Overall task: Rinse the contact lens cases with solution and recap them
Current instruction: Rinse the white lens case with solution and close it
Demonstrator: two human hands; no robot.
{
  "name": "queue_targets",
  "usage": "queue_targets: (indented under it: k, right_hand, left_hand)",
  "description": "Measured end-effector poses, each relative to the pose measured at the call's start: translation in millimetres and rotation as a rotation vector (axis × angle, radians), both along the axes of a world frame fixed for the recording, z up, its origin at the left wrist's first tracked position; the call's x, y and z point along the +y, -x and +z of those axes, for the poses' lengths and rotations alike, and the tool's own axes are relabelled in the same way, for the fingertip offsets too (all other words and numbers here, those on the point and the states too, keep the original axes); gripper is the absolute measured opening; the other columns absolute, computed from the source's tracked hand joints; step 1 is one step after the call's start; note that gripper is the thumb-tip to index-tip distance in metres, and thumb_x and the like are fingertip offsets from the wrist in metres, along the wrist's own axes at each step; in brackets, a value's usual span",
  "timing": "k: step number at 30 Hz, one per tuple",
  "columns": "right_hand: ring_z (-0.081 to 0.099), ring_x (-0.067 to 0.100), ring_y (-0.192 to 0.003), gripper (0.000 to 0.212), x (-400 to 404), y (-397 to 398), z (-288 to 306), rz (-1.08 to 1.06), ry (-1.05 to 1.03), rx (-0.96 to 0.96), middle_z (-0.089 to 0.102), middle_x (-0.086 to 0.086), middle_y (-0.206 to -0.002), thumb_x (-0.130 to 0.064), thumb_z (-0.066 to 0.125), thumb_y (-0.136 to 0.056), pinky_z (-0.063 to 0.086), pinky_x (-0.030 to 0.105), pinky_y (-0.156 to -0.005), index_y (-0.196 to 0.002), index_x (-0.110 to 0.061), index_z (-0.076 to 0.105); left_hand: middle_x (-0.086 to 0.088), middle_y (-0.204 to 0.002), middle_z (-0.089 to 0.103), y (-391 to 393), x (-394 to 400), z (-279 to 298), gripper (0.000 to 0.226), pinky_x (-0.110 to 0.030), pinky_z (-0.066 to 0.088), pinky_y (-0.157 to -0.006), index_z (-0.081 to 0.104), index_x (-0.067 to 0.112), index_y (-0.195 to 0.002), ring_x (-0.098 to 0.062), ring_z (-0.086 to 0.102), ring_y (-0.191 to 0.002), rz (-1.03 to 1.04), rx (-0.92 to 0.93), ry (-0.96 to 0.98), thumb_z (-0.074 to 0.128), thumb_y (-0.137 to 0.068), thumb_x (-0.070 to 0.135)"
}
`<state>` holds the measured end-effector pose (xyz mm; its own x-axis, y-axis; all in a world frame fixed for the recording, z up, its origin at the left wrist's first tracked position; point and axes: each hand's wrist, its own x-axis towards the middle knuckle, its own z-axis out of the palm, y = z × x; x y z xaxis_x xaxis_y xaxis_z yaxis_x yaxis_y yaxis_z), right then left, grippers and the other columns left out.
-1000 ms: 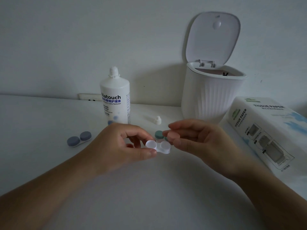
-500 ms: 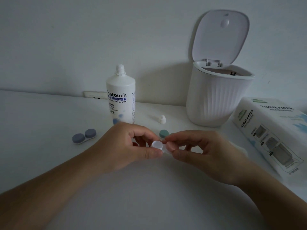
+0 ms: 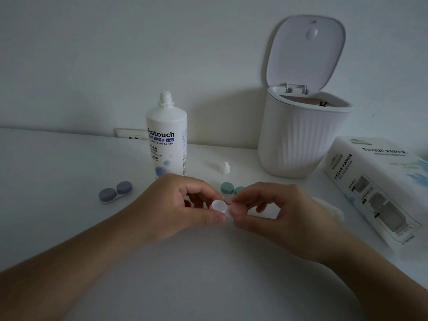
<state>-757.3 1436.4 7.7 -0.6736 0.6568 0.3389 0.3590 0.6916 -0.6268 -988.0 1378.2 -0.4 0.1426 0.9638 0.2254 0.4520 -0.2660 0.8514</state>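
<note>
White surface below, both hands pinch one clear case: left hand steadies, right hand grips its far end; twisting may slip it loose.

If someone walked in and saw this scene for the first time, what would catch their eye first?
Most likely the two hands meeting at the centre: the left hand and right hand pinch a small white lens case between them above the white table. Behind them stands the solution bottle with its cap off, the cap lying to its right. At the back right, the white ribbed bin stands with its lid flipped up.
</note>
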Motion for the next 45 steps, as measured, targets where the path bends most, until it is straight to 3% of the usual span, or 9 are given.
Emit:
queue_targets:
  k: [4,9,14,23,27,29,32,40,45]
  right_hand:
    - [0.068,-0.001,-0.084,0.023,2,4,-4,-0.012,0.022,0.019,0.071,-0.024,-0.089,-0.038,0.084,-0.074,0.049,0.016,-0.072,-0.092,-0.032,0.071]
    - [0.068,0.004,-0.098,0.049,4,-2,-1,0.034,0.082,0.005,0.071,-0.025,-0.106,-0.054,0.073,-0.076,0.052,0.025,-0.082,-0.12,-0.036,0.065]
    - [0.07,0.011,-0.097,0.029,4,-4,-1,0.037,0.106,0.056,0.074,-0.02,-0.102,-0.044,0.07,-0.084,0.055,0.033,-0.085,-0.113,-0.038,0.072]
    - [0.069,0.006,-0.08,0.016,1,6,-6,-0.035,0.034,0.123,0.073,-0.017,-0.085,-0.038,0.08,-0.078,0.053,0.025,-0.074,-0.089,-0.029,0.074]
    - [0.069,0.003,-0.087,0.038,1,4,-5,-0.003,0.087,0.059,0.072,-0.021,-0.094,-0.049,0.082,-0.071,0.053,0.023,-0.079,-0.105,-0.034,0.072]
    - [0.069,0.005,-0.092,0.041,2,1,-3,0.018,0.1,0.049,0.073,-0.021,-0.099,-0.038,0.083,-0.077,0.052,0.021,-0.083,-0.116,-0.033,0.071]
    - [0.069,0.006,-0.093,0.033,1,-3,-2,0.016,0.09,0.059,0.074,-0.02,-0.099,-0.023,0.08,-0.083,0.053,0.022,-0.084,-0.113,-0.034,0.072]
    - [0.069,0.009,-0.081,0.014,-2,4,-5,-0.035,0.09,0.104,0.074,-0.014,-0.086,-0.033,0.08,-0.079,0.054,0.025,-0.076,-0.091,-0.029,0.074]
    - [0.069,0.004,-0.085,0.038,-1,4,-4,-0.017,0.132,0.054,0.072,-0.02,-0.093,-0.05,0.082,-0.07,0.054,0.025,-0.08,-0.102,-0.034,0.07]
  left_hand:
    - [0.005,-0.097,0.078,-1,0,0,0.025,-0.034,0.055,-0.076,0.078,0.039,-0.09,-0.023,0.069,-0.09,-0.006,-0.009,0.0,0.08,-0.068,0.048]
    - [0.008,-0.086,0.075,2,1,0,0.027,-0.023,0.054,-0.068,0.079,0.038,-0.09,-0.015,0.066,-0.08,-0.003,-0.012,-0.014,0.079,-0.066,0.051]
    - [0.009,-0.087,0.076,2,1,0,0.02,-0.015,0.052,-0.067,0.079,0.039,-0.088,-0.008,0.065,-0.077,0.009,0.006,-0.028,0.08,-0.07,0.049]
    - [0.004,-0.091,0.077,0,0,1,0.02,-0.029,0.055,-0.07,0.079,0.036,-0.088,-0.018,0.068,-0.082,0.004,-0.018,-0.024,0.081,-0.069,0.045]
    - [0.008,-0.086,0.076,1,0,2,0.022,-0.023,0.053,-0.068,0.079,0.036,-0.088,-0.014,0.066,-0.08,0.0,-0.014,-0.033,0.08,-0.068,0.046]
    - [0.009,-0.084,0.075,2,0,2,0.023,-0.018,0.051,-0.066,0.079,0.036,-0.087,-0.01,0.065,-0.077,0.004,-0.019,-0.036,0.08,-0.067,0.047]
    - [0.011,-0.084,0.075,1,0,2,0.02,-0.016,0.051,-0.066,0.078,0.039,-0.087,-0.011,0.064,-0.076,0.0,-0.015,-0.037,0.08,-0.068,0.045]
    - [0.005,-0.091,0.077,1,-2,2,0.019,-0.029,0.055,-0.069,0.078,0.038,-0.086,-0.019,0.067,-0.084,0.003,-0.021,-0.025,0.081,-0.069,0.044]
    - [0.007,-0.087,0.076,2,-1,2,0.022,-0.024,0.053,-0.068,0.078,0.039,-0.086,-0.015,0.066,-0.081,-0.006,-0.028,-0.039,0.08,-0.067,0.047]
